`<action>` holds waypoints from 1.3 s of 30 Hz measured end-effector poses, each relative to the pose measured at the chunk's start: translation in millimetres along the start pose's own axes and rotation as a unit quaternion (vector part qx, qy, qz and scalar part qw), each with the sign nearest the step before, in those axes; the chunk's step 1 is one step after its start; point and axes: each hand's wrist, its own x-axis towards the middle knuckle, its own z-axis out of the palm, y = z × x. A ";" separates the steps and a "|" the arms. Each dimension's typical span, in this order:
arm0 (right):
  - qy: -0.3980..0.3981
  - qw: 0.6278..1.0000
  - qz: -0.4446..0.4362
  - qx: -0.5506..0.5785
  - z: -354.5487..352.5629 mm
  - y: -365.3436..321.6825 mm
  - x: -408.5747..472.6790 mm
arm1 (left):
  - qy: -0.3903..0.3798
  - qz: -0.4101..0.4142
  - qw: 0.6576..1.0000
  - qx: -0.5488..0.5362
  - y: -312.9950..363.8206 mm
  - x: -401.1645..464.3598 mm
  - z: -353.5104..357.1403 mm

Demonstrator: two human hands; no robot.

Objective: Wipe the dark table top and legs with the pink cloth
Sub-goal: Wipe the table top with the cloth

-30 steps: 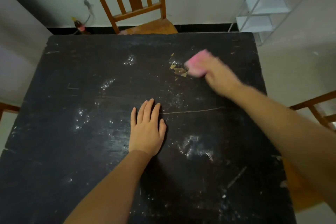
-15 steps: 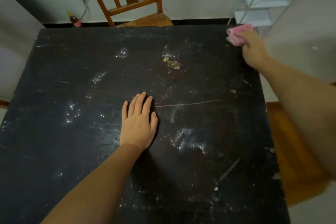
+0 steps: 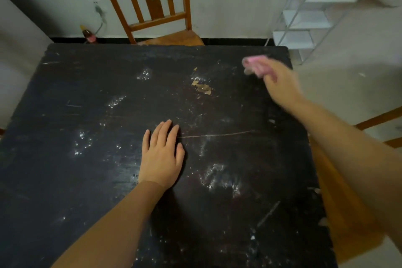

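Observation:
The dark table top fills most of the view, scratched and speckled with white marks, with a tan patch of worn finish near the far middle. My right hand grips the bunched pink cloth on the top near the far right corner; it is blurred by motion. My left hand rests flat on the middle of the table, fingers straight and together. The table legs are hidden below the top.
A wooden chair stands against the table's far edge. A white wire shelf rack stands at the far right on the floor. Another wooden chair sits under my right arm. A small bottle stands by the wall.
My right hand swept the cloth from near the tan patch out to the far right corner, then came back a little inward onto the top. My left hand stayed flat.

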 end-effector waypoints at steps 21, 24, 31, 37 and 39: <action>-0.021 0.999 0.037 0.033 61.3 -86.3 81.8 | 0.074 -0.089 0.993 -0.034 -122.9 -0.6 -30.0; -0.057 0.997 0.044 -0.024 94.4 -99.4 76.8 | 0.062 -0.118 0.990 -0.044 -128.4 -2.2 -29.3; -0.348 0.902 -0.252 0.036 115.9 -155.2 -88.4 | 0.044 -0.104 0.994 -0.013 -128.7 -0.6 -27.6; -0.096 0.987 -0.080 0.100 96.5 -151.2 52.0 | 0.042 -0.100 0.994 -0.009 -130.6 -0.1 -25.7; -0.082 0.995 -0.031 0.039 100.9 -136.0 101.4 | 0.041 -0.100 0.994 -0.002 -130.3 0.3 -25.3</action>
